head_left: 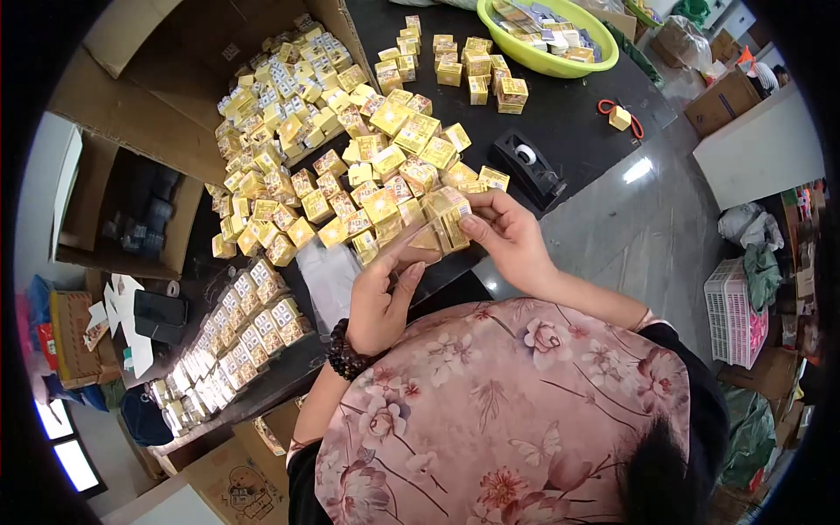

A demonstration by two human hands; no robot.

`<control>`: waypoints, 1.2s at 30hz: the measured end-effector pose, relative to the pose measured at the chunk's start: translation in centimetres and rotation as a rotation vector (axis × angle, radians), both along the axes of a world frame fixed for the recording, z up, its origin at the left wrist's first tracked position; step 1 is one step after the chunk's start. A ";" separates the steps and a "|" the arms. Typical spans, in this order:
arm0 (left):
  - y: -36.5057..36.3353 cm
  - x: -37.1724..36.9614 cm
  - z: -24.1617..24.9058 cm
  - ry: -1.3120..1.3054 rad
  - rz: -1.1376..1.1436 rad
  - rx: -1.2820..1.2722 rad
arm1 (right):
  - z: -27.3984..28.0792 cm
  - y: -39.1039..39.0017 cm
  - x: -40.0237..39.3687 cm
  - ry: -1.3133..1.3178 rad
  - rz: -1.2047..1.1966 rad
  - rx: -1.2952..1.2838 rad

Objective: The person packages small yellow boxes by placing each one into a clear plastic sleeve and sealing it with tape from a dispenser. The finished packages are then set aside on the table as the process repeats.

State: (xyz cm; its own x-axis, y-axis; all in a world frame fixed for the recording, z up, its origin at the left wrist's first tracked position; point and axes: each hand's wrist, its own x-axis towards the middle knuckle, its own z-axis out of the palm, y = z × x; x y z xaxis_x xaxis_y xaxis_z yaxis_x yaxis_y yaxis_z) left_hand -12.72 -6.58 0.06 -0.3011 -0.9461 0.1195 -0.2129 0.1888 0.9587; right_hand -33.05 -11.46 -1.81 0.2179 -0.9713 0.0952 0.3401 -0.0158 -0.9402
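My left hand (376, 306), a beaded bracelet at its wrist, pinches a clear plastic bag (415, 248). In my right hand (518, 248), thumb and fingers grip small gold boxes (448, 208) at the bag's upper end. The boxes look partly inside the film; how many cannot be made out. Below and left of them, flat clear bags (331, 278) lie in a stack near my left hand. A large heap of loose gold boxes (381, 206) spreads over the black table just beyond both hands.
An open carton (140, 101) tips more boxes out at the left. Rows of wrapped packs (249, 319) and a black phone (160, 315) sit front left. A tape dispenser (529, 166), red-handled scissors (639, 129) and a lime basin (547, 63) of cards are on the right side.
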 end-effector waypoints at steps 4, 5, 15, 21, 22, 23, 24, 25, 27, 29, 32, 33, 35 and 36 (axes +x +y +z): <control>0.7 0.2 -0.1 -0.056 0.053 -0.009 | 0.0 0.0 1.5 0.276 0.098 0.031; 0.9 0.7 -0.9 -0.004 0.091 -0.049 | -0.2 -0.6 1.8 0.430 0.031 -0.323; 5.0 9.5 0.9 0.012 -0.111 0.399 | -1.3 1.0 7.8 -0.267 0.231 0.106; 6.6 10.6 1.5 -0.220 0.471 0.093 | 1.1 1.0 10.6 0.142 0.306 -0.130; 7.2 11.3 1.8 -0.321 0.500 0.289 | 1.6 1.2 11.0 0.123 0.281 -0.090; 7.5 12.2 1.7 -0.443 0.501 0.295 | 1.5 1.2 11.3 0.126 0.286 -0.091; 7.3 12.2 1.5 -0.441 0.505 0.294 | 1.1 1.3 11.6 0.117 0.306 -0.118; 6.7 11.9 1.4 -0.252 0.520 0.035 | 1.0 1.4 11.9 0.108 0.326 -0.142; 5.9 11.4 0.6 0.191 0.420 -0.089 | 1.6 2.1 12.4 0.128 0.410 -0.108; 5.5 11.3 0.4 0.352 0.353 -0.005 | 1.5 2.3 13.1 0.200 0.522 -0.257; 5.5 12.1 0.1 0.462 0.261 0.064 | 0.5 2.0 13.5 0.237 0.566 -0.258; 5.5 12.5 -0.4 0.433 0.227 0.022 | 0.2 2.0 13.5 0.215 0.571 -0.313; 5.6 12.5 -0.7 0.405 0.195 -0.016 | 0.2 2.1 13.6 0.207 0.560 -0.298; 5.7 12.2 -0.4 0.340 0.247 -0.059 | 0.4 2.1 13.7 0.196 0.546 -0.290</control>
